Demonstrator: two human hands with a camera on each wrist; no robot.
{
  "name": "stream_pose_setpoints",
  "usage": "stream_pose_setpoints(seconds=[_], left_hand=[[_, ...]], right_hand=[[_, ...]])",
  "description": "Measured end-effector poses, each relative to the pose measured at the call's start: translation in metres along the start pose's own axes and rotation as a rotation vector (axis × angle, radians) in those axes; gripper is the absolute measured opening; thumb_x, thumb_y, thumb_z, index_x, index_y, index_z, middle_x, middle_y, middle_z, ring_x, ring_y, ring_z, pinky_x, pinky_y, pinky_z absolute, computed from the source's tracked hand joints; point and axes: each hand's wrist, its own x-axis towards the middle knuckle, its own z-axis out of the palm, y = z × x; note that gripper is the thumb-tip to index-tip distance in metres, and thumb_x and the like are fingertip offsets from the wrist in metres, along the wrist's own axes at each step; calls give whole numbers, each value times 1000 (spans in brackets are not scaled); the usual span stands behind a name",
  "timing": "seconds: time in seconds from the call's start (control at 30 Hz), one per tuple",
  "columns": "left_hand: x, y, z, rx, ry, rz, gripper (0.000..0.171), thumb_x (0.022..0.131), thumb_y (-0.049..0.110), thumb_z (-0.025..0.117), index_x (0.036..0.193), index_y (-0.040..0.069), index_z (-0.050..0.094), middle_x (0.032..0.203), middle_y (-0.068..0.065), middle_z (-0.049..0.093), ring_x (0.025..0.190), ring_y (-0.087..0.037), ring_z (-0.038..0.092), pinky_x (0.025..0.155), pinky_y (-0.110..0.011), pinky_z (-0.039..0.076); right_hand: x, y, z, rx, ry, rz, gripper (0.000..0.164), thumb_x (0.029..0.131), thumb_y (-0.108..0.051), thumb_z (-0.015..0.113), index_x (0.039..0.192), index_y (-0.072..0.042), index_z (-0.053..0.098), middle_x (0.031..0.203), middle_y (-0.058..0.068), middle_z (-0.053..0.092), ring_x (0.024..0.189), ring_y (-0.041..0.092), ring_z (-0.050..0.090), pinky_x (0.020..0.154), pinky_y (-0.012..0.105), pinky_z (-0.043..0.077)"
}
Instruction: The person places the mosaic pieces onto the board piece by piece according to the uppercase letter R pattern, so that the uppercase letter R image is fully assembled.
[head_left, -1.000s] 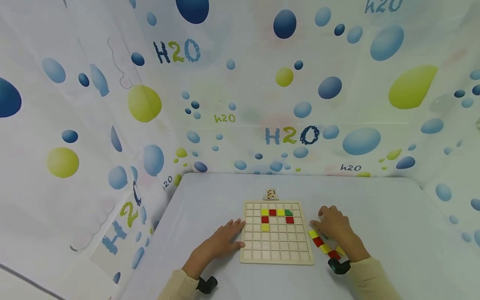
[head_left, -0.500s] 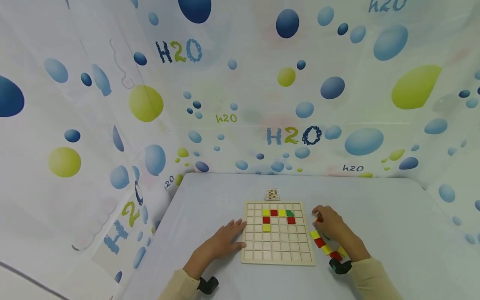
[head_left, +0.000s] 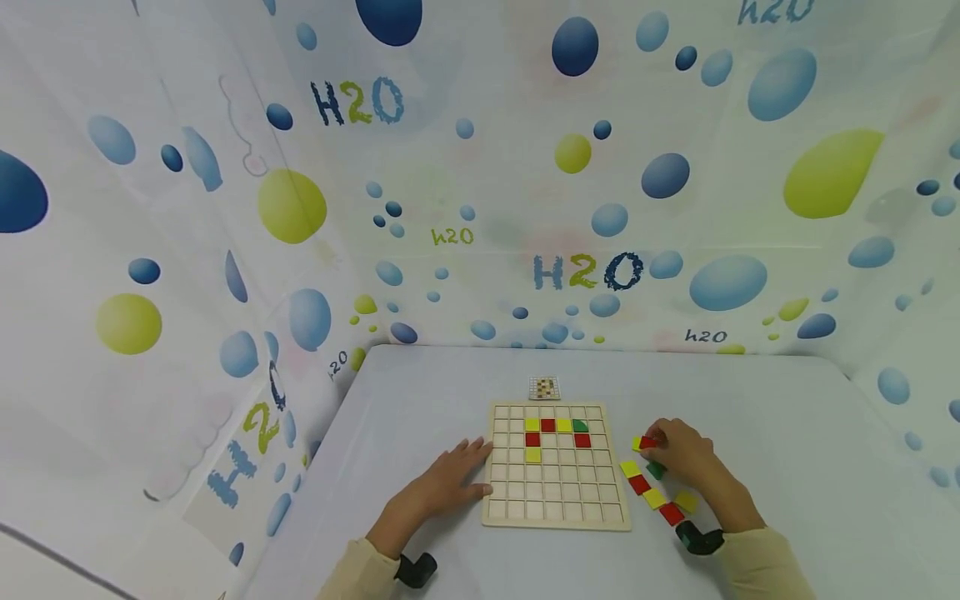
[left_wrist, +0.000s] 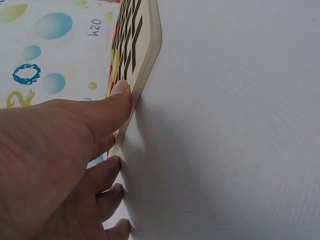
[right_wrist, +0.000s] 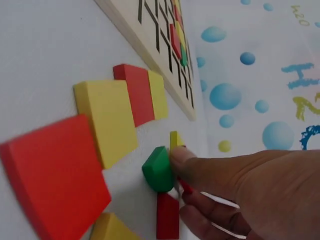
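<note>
In the head view, the left hand (head_left: 450,482) lies at the left edge of a wooden grid board (head_left: 512,517). Its thumb (left_wrist: 111,107) touches the board's rim in the left wrist view, while the other fingers reach along the side. The board bears yellow, red and green tiles near its far side. Right of the board, the right hand (head_left: 684,454) pinches a red tile (head_left: 648,442) beside a yellow tile (head_left: 637,443). The right wrist view shows a green tile (right_wrist: 159,170) by the thumb; the hand partly hides the red tile.
A diagonal row of loose red and yellow tiles (head_left: 654,498) lies on the table between board and right forearm. Beyond the board is a small pattern card (head_left: 543,388). A curtain with bubble prints (head_left: 498,225) hangs behind the table.
The right hand first went left and slightly away from the person, then came back right. The yellow and red tiles at its fingertips and the green tile now show. The left hand keeps its place.
</note>
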Motion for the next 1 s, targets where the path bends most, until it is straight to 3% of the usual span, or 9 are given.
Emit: stream_pose_setpoints(seconds=[0.23, 0.5, 0.67, 1.0], left_hand=[[1, -1, -1, 8, -8, -3, 76, 103, 43, 67, 165, 13, 36, 172, -12, 33, 160, -40, 26, 128, -63, 24], [2, -1, 0, 6, -13, -11, 76, 103, 44, 67, 165, 15, 36, 172, -11, 33, 160, -39, 26, 128, -62, 23], [2, 0, 0, 13, -10, -21, 76, 103, 44, 68, 166, 15, 36, 172, -10, 33, 161, -38, 25, 129, -62, 23], [1, 1, 0, -3, -6, -33, 77, 102, 43, 69, 165, 15, 37, 172, -10, 34, 161, -38, 25, 129, -61, 22]], right_hand=[[2, 6, 6, 65, 19, -37, 34, 96, -17, 79, 123, -1, 66, 112, 17, 66, 101, 31, 59, 97, 67, 46], [7, -2, 15, 72, 97, -71, 34, 96, -16, 78, 124, 0, 68, 114, 18, 65, 101, 31, 60, 99, 64, 53], [13, -16, 23, 92, 113, -86, 34, 97, -19, 78, 124, -1, 68, 117, 18, 64, 107, 34, 61, 99, 58, 57], [16, -58, 39, 175, 55, -143, 32, 97, -20, 78, 124, -5, 69, 119, 12, 63, 109, 28, 60, 100, 50, 58]])
